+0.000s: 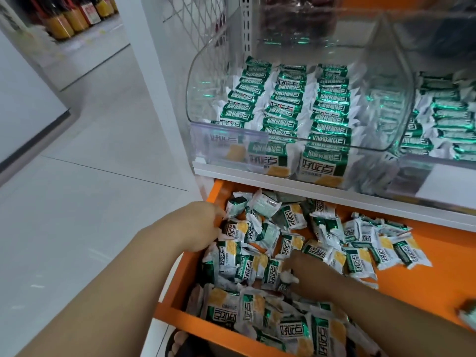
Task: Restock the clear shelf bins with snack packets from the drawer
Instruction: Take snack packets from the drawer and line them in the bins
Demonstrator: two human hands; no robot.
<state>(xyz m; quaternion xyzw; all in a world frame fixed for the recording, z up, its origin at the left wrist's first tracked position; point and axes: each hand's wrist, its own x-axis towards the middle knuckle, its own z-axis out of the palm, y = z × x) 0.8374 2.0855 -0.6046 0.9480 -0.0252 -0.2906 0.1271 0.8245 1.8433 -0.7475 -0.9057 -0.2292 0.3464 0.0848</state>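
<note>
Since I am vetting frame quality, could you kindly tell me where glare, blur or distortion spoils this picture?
Head view: greenish glare streaks the clear plastic shelf bin; head view: the left hand and right hand are motion-blurred over the green-and-white snack packets; head view: the dark bottles top left look soft.

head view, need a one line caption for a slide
Left hand and right hand reach into loose snack packets in the orange drawer, below clear shelf bins lined with neat rows.
</note>
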